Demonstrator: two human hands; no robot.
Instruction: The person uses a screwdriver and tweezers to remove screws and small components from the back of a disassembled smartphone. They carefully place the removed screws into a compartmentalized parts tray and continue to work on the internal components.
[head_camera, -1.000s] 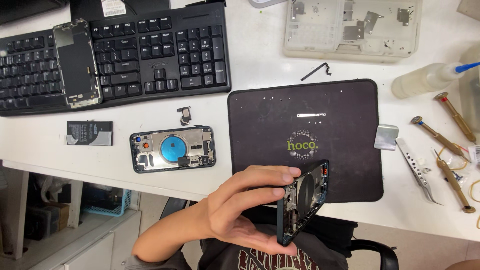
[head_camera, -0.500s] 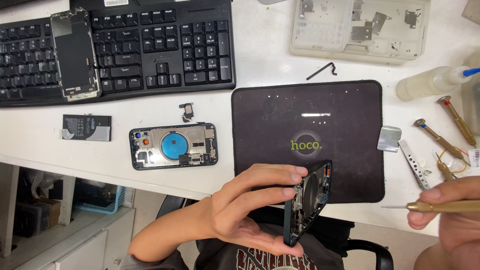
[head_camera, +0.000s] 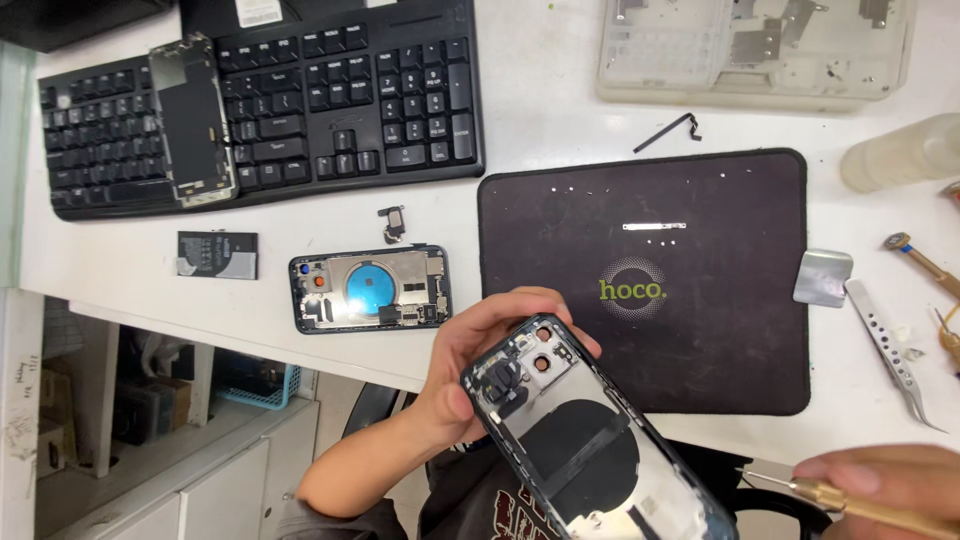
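Observation:
My left hand grips an opened phone rear housing by its top end, near the camera holes. The housing faces up toward me, showing a round black coil inside, and it hangs over the table's front edge. My right hand enters at the bottom right and holds a brass-handled screwdriver, its thin tip pointing left toward the housing. The two are a short gap apart.
A second opened phone housing with a blue ring lies on the white table, beside a small battery and a tiny part. A black mat, black keyboard bearing a phone screen, parts tray, tweezers surround.
My left hand has turned the housing from edge-on to face-up and brought it closer. My right hand came in with the screwdriver and moved toward the housing.

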